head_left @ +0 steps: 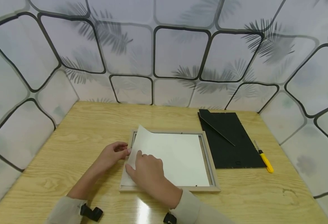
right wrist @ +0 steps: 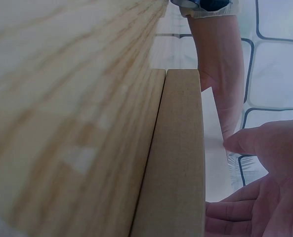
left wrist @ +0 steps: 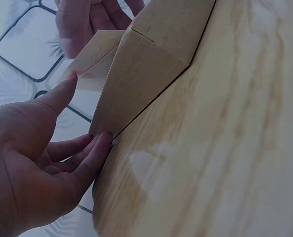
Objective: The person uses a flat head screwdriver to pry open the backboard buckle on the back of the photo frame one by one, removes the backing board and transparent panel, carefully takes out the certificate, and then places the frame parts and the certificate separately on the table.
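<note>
White paper sheet (head_left: pixel 169 157) lies in the pale wooden frame (head_left: pixel 212 174) at the table's (head_left: pixel 77 130) near middle, long axis running left to right — its left edge curls up just under both hands. In the head view the right hand (head_left: pixel 147 171) pinches that lifted edge, nearer than the left hand (head_left: pixel 114 153), whose relaxed fingers touch the frame's left side. A black backing board (head_left: pixel 231 146) and yellow knife (head_left: pixel 265 160) lie to the right.

Left wrist: straight fingertips (left wrist: pixel 103 143) rest at the frame's corner (left wrist: pixel 136 79).

Right wrist: thumb (right wrist: pixel 245 140) presses the paper's edge (right wrist: pixel 211 148) beside the frame's rail (right wrist: pixel 178 163).
</note>
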The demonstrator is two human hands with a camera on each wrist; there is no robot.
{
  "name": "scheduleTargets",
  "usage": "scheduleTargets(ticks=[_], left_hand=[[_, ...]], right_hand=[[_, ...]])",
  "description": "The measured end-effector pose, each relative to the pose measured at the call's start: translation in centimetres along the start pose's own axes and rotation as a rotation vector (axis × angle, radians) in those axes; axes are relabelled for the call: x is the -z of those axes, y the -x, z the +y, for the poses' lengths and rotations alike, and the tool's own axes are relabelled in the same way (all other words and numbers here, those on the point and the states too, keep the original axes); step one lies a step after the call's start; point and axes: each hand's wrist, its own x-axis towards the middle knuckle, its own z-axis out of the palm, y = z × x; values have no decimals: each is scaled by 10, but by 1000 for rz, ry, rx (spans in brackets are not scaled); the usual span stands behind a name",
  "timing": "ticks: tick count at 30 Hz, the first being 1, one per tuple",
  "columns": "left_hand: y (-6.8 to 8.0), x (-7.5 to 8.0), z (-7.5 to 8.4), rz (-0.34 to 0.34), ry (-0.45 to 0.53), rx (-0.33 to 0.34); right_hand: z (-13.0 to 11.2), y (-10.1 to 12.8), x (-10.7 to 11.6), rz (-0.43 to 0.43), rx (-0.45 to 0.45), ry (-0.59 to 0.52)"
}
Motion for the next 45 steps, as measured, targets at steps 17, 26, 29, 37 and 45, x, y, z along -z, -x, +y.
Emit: scheduleTargets(ticks=[17, 26, 29, 37, 45], left_hand=[[-2, 0, -2, -6, -22, -3], [-1, 0, -2, 11, -69, -29], [0, 0, -1, 18, -88, -40], [-1, 1, -3, -1, -75, -54], [-2, 1, -6, 5, -82, -48]], right_hand=[[7, -3, -3, 48, 30, -128], [20, 0, 0, 65, 71, -386], [24, 3, 5, 60, 56, -448], [29, 10, 29, 95, 80, -552], [47, 14, 55, 209, 137, -592]])
